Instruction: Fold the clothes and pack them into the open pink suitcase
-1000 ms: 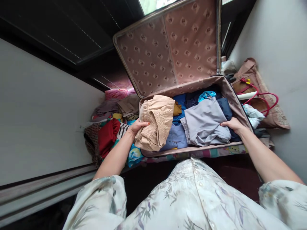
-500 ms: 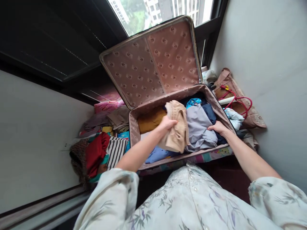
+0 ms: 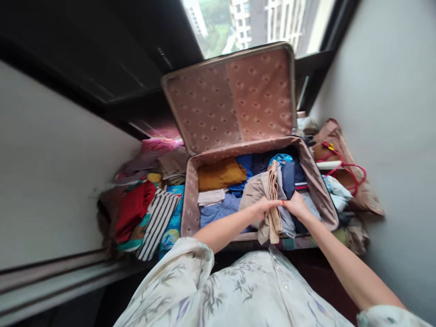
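An open suitcase (image 3: 195,213) with a pink patterned lining lies in front of me, filled with folded clothes. My left hand (image 3: 264,208) is closed around a beige folded garment (image 3: 273,181) with a gathered elastic waist, held on edge over the case. Thumb to thumb with it, my right hand (image 3: 297,207) grips the folded clothes just to the right, a grey garment (image 3: 288,222) and a navy garment (image 3: 289,177); its fingers are partly hidden. A mustard garment (image 3: 220,175), a blue garment (image 3: 218,211) and a small pale cloth (image 3: 211,197) lie at the left.
Left of the case are piled clothes, among them a red garment (image 3: 136,209) and a striped garment (image 3: 159,222). On the right lie a brown-pink bag (image 3: 364,200) and a red cord (image 3: 357,181). The raised lid (image 3: 235,100) leans toward the window; walls flank both sides.
My left hand has brought the beige garment to the right and turned it on edge. My right hand has moved left from the case's right side to meet it. The view has shifted.
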`<state>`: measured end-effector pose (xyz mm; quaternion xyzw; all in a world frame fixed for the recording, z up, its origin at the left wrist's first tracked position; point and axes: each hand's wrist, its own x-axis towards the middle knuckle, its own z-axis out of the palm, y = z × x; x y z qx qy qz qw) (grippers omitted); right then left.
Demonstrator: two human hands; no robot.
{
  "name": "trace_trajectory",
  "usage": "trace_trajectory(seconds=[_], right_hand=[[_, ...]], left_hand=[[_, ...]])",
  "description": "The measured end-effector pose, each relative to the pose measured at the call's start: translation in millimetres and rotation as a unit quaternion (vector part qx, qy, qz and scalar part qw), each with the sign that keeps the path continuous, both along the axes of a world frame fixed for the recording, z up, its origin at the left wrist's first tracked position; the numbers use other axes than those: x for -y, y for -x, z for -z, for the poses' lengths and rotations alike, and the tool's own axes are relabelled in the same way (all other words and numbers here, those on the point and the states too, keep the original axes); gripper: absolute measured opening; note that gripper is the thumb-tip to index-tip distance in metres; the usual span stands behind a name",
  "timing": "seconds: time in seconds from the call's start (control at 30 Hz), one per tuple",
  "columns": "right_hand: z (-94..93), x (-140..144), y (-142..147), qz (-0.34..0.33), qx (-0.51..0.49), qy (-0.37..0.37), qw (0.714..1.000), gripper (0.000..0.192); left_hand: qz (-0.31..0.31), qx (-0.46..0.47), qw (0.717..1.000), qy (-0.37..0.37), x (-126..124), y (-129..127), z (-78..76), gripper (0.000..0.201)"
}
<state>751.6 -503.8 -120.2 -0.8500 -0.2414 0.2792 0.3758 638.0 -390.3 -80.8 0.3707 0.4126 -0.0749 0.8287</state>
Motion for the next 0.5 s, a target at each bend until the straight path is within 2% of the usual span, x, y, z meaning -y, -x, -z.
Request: trace_trajectory(seconds=[0.1,0.17,0.23,0.37,0.43,0.5], right_hand=[[-20.6,-17.1,23.9,-0.053,0.059,0.056,0.995,0.062],[-39.6,-33.4,38.5,-0.098,0.096,0.063,0.989,0.057],[-65.3,-54.0,53.6,-0.14,0.131,0.056,0.98,0.054],[-135.0,-105.8,92.4,-0.218,0.214,0.018,0.952,0.059],[-173.6,-137.2,118.7,-0.258,0.275,-0.031,0.926,0.068],[-208.8,-174.3,151.0,-0.291,0.338,-0.077,0.892,0.074]], left_hand=[[-0.039,-0.002,0.998,0.057,-8.3,35.2,0.2,0.026],[-0.077,0.04,0.993,0.082,-14.3,56.7,-2.8,0.026],[-0.111,0.092,0.984,0.101,-23.0,77.7,-12.3,0.029],[-0.202,0.18,0.958,0.093,-53.0,121.0,-45.4,0.036],[-0.246,0.224,0.942,0.055,-80.2,143.2,-62.8,0.038],[-0.272,0.261,0.926,-0.001,-119.4,166.5,-79.0,0.04]])
